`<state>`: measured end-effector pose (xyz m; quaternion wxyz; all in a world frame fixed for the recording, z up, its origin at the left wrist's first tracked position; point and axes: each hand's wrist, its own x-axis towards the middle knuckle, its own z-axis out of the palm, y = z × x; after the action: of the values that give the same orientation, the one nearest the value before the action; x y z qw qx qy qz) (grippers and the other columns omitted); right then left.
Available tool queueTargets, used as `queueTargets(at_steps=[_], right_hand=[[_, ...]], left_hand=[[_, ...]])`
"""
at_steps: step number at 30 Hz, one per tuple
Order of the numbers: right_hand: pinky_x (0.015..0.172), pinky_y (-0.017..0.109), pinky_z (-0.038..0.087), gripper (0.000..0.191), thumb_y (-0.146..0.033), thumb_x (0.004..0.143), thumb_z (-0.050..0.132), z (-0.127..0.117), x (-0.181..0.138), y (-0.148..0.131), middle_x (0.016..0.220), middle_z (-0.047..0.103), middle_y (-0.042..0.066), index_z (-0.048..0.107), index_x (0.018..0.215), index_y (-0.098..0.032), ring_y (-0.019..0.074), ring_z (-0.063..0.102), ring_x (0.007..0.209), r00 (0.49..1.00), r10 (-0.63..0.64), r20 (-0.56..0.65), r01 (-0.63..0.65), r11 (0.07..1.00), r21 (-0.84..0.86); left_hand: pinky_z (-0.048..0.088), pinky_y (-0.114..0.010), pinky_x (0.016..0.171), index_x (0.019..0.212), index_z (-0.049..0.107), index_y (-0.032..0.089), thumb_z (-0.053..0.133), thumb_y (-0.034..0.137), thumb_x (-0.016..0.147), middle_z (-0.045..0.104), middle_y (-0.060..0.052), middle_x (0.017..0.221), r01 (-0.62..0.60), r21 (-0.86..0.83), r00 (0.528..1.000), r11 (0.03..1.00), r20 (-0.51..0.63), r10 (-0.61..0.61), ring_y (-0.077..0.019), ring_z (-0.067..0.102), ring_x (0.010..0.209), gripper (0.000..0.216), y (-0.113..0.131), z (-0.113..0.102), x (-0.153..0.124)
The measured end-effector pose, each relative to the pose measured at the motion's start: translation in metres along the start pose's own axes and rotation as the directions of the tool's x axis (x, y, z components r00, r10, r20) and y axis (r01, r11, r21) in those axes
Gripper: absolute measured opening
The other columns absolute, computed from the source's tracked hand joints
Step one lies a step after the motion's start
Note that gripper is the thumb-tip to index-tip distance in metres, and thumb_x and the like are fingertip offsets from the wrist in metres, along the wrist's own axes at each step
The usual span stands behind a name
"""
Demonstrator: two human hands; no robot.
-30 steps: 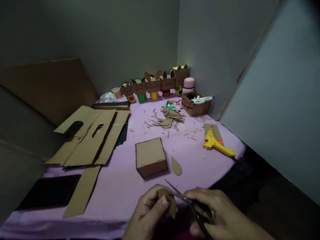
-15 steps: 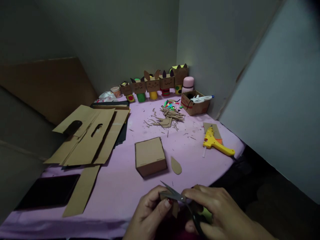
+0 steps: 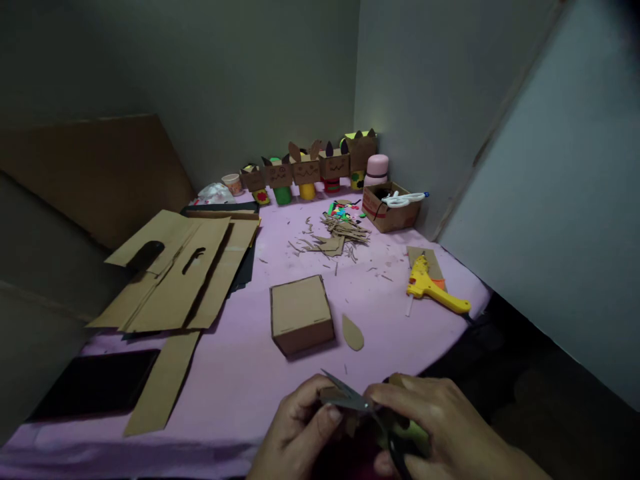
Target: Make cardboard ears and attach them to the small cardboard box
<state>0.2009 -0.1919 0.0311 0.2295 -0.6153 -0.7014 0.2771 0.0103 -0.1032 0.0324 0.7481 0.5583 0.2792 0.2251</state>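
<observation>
At the near edge of the table, my left hand pinches a small piece of cardboard, mostly hidden by the fingers and the blades. My right hand grips a pair of scissors with dark handles, the blades parted and pointing left across the cardboard. Just beyond the hands lies a leaf-shaped cardboard cutout. Left of it sits a closed square cardboard box with dark-lined edges.
A yellow glue gun rests at the right. Cardboard scraps lie mid-table, before cardboard animal figures and an open box. Flat cardboard sheets, a cardboard strip and a dark tablet-like slab are at left.
The scissors and the cardboard piece have shifted slightly at my fingers, with less of the piece showing below the blades. Things on the table stay where they were.
</observation>
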Motion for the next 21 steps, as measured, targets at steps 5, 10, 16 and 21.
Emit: queueTargets(at_steps=[5, 10, 16, 21], right_hand=[[0.057, 0.026, 0.041, 0.037, -0.026, 0.065, 0.073, 0.001, 0.000, 0.000, 0.075, 0.068, 0.001, 0.066, 0.101, -0.025, 0.0177, 0.063, 0.065, 0.999, -0.033, -0.029, 0.032, 0.999, -0.038], [0.055, 0.025, 0.041, 0.035, -0.027, 0.067, 0.071, 0.004, -0.002, 0.001, 0.074, 0.070, 0.002, 0.067, 0.102, -0.023, 0.0171, 0.064, 0.062, 0.992, -0.088, -0.095, 0.080, 0.994, -0.076], [0.049, 0.023, 0.036, 0.023, -0.029, 0.069, 0.070, 0.007, 0.000, 0.005, 0.066, 0.068, -0.001, 0.067, 0.092, -0.022, 0.0141, 0.063, 0.055, 0.982, -0.147, -0.116, 0.135, 0.985, -0.111], [0.049, 0.023, 0.037, 0.026, -0.027, 0.068, 0.070, 0.005, -0.001, 0.006, 0.068, 0.068, -0.001, 0.066, 0.094, -0.023, 0.0144, 0.063, 0.055, 0.979, -0.157, -0.132, 0.141, 0.982, -0.126]], left_hand=[[0.037, -0.023, 0.065, 0.075, 0.063, 0.019, 0.062, 0.041, 0.084, 0.055, 0.003, 0.069, -0.015, -0.006, 1.000, 1.000, -0.008, 0.015, -0.0123, 0.048, 0.068, 0.024, 0.000, 0.000, -0.001], [0.036, -0.023, 0.063, 0.074, 0.062, 0.018, 0.061, 0.038, 0.085, 0.052, 0.003, 0.067, -0.031, -0.038, 1.000, 0.999, -0.004, 0.030, -0.0115, 0.046, 0.065, 0.023, -0.004, 0.001, -0.001], [0.036, -0.023, 0.061, 0.073, 0.061, 0.018, 0.059, 0.036, 0.087, 0.051, 0.003, 0.065, -0.030, -0.073, 0.999, 0.997, 0.018, 0.031, -0.0107, 0.044, 0.062, 0.023, -0.011, -0.002, 0.002], [0.035, -0.022, 0.060, 0.078, 0.063, 0.018, 0.056, 0.036, 0.090, 0.052, 0.003, 0.068, -0.047, -0.040, 0.996, 0.998, 0.075, 0.050, -0.0099, 0.044, 0.062, 0.022, -0.016, -0.006, 0.002]])
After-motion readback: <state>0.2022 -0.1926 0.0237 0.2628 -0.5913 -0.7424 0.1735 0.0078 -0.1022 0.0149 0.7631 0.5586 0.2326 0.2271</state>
